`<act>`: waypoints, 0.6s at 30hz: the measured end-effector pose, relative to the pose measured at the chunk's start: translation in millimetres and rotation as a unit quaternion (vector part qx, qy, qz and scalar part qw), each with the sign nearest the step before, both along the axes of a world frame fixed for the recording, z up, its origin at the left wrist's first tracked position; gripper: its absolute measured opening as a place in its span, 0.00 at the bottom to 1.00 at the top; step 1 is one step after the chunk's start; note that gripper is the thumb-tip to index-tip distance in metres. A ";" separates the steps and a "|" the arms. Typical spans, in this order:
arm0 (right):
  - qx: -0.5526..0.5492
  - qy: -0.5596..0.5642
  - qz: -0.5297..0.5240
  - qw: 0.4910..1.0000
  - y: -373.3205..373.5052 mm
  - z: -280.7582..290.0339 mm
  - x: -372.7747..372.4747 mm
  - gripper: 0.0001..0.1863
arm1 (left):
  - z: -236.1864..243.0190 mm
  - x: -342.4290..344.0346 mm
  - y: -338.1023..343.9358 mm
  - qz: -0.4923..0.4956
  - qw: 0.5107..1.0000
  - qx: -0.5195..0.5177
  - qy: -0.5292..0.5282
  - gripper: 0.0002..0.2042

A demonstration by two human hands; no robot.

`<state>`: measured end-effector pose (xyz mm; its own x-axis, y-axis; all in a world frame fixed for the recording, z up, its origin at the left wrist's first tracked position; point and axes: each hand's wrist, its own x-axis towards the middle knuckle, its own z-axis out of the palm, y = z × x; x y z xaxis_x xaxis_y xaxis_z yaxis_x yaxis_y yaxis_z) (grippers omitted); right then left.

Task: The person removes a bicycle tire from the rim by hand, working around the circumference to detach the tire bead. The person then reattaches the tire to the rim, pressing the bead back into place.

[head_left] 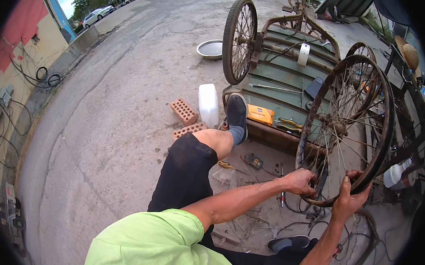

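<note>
A rusty spoked wheel rim [388,126] stands tilted at the right, with a hub [338,126] and loose-looking spokes. My left hand [301,183] is curled on its lower left part, among the spoke ends; the fingertips are partly hidden. My right hand [351,199] grips the bottom of the rim, thumb up. My left foot [236,114] rests up on an upturned green cart bed [274,95], beside an orange box [260,113] and yellow-handled pliers [289,128]. On the ground below lie a meter [253,160] and a screwdriver [282,199].
Another wheel [239,41] stands upright on the cart's left. Perforated bricks [183,112], a white jug [208,104] and a metal basin [209,49] lie on the concrete ground [104,125]. A tyre [371,232] and cables are at lower right. A wall [30,31] runs along the left.
</note>
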<state>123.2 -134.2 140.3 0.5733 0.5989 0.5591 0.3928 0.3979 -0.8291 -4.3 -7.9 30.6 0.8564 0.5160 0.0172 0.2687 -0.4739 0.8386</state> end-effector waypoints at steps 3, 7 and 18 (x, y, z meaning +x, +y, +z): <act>0.015 0.014 0.018 1.000 5.3 -1.9 1.9 0.20 | 3.9 -1.5 -4.6 0.024 0.999 -0.026 -0.004 0.28; 0.021 0.031 0.015 0.999 3.6 -1.1 -0.7 0.20 | 7.4 -4.6 -9.2 0.032 0.997 -0.064 -0.022 0.27; 0.017 0.028 -0.019 0.999 -1.0 -2.0 10.7 0.21 | -0.7 -2.3 -12.1 0.059 0.991 -0.118 -0.025 0.27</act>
<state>133.9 -135.2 138.3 0.6254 0.5577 0.5458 0.3616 0.4127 -0.8360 -6.6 -20.1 29.8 0.7911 0.6070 -0.0756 0.2662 -0.2303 0.9360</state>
